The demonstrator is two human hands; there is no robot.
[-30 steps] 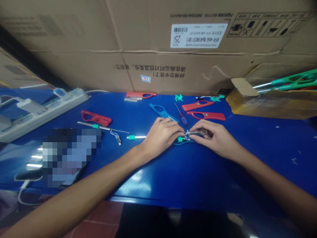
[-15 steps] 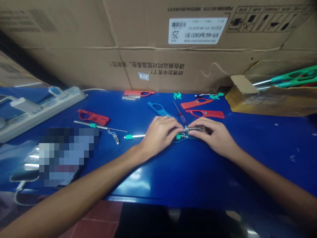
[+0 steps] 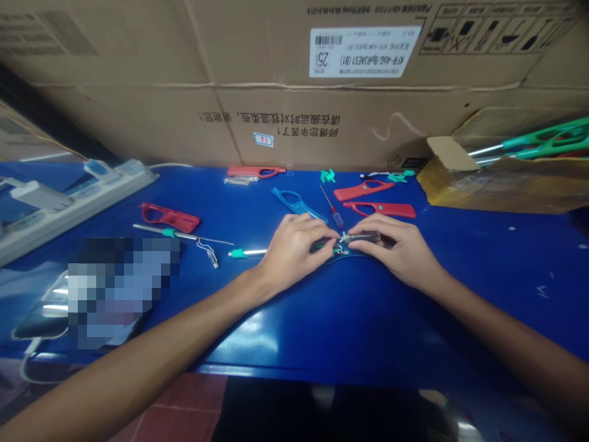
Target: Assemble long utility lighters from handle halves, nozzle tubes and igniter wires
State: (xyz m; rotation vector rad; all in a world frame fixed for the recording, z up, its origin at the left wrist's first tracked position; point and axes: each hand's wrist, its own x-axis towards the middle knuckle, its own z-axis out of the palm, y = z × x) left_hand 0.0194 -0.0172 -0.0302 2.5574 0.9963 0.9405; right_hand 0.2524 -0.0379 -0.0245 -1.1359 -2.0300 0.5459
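Observation:
My left hand and my right hand meet at the middle of the blue table. Both are closed in a pinch on a small assembly: a blue plastic handle shell lying flat, with a clear tube, a thin wire and a green piece on it. A metal rod with a green collar sticks out to the left from under my left hand. My fingers hide most of the shell.
Loose handle shells lie around: red ones at left, behind my hands, at the back, and a blue one. A small screwdriver, a power strip, a phone, cardboard boxes and a box of green lighters.
My hands stay pinched on the assembly, the fingers shifting only slightly. The view has tilted a little, so everything sits slightly higher in the picture.

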